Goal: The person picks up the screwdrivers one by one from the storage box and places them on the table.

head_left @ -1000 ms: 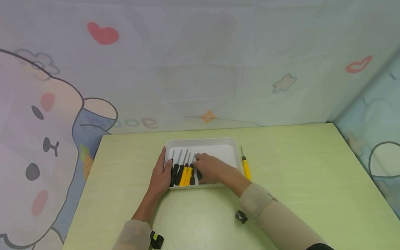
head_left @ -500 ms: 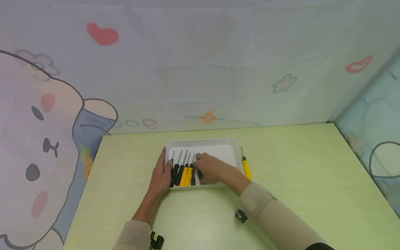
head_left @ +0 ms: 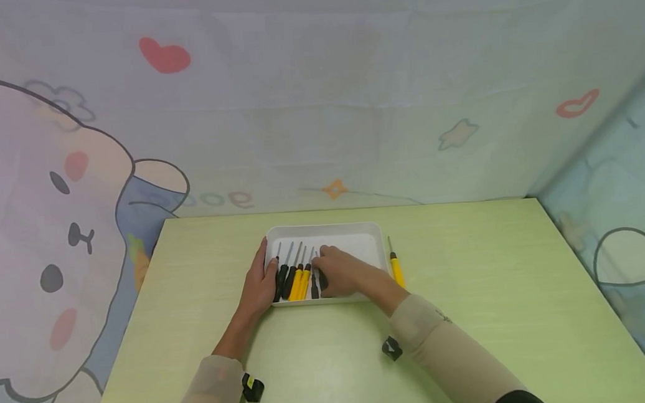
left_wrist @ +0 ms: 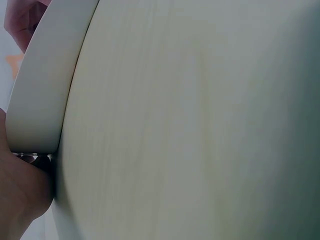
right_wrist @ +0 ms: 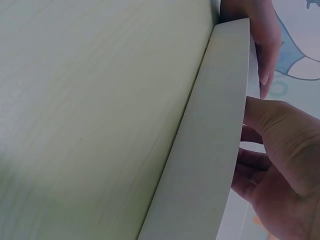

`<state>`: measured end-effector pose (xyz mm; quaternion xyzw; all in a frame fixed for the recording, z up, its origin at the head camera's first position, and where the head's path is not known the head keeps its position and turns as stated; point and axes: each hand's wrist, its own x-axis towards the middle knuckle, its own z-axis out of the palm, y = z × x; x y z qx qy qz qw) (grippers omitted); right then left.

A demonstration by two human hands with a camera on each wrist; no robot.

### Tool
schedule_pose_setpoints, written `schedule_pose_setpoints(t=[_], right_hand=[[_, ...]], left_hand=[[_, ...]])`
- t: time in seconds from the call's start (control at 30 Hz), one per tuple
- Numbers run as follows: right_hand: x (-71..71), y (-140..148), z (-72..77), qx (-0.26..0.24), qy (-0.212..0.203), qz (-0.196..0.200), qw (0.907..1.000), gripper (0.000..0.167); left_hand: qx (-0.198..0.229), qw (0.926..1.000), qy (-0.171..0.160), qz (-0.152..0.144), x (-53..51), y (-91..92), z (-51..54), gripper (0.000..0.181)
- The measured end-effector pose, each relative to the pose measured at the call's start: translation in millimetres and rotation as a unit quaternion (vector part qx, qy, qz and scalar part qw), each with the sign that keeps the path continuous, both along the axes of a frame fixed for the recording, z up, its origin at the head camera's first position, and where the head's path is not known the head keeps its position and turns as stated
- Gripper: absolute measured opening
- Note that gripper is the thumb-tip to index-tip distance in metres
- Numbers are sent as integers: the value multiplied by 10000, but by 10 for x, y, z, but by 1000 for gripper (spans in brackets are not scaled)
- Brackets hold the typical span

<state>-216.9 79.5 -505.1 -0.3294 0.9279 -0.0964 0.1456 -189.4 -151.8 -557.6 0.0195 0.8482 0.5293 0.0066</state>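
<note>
In the head view a shallow white tray [head_left: 358, 236] holds a row of screwdrivers, tips pointing away. My left hand [head_left: 259, 284] grips the tray's left side, thumb over the rim. Leftmost lie black-handled screwdrivers [head_left: 290, 282], then yellow-handled screwdrivers [head_left: 300, 284], then a slim dark-handled screwdriver [head_left: 314, 287]. Inside the tray, right of that row, my right hand [head_left: 340, 272] holds a black-handled screwdriver [head_left: 323, 281], partly covered by the fingers. Both wrist views show mainly the tray's outer wall [right_wrist: 205, 125], which hides the screwdrivers.
A yellow-handled screwdriver [head_left: 397, 271] lies on the pale wooden table [head_left: 476, 315], just right of the tray. A printed cloth [head_left: 349, 100] hangs behind the table.
My right hand has shifted slightly to the right inside the tray. The slim dark-handled screwdriver has also slid a little right, away from the yellow ones. My left hand has stayed put.
</note>
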Motion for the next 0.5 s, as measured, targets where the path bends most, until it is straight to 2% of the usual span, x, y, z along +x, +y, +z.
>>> schedule_pose_setpoints(t=[0.3,0.5], right_hand=[[5,36,10,-101,71,-13,9999,61],[-4,69,42,-163,14,-190,9997,65]], left_hand=[[3,10000,-10,10,-5,1,-13,64],[14,10000,42,18,-12,2,-13,64]])
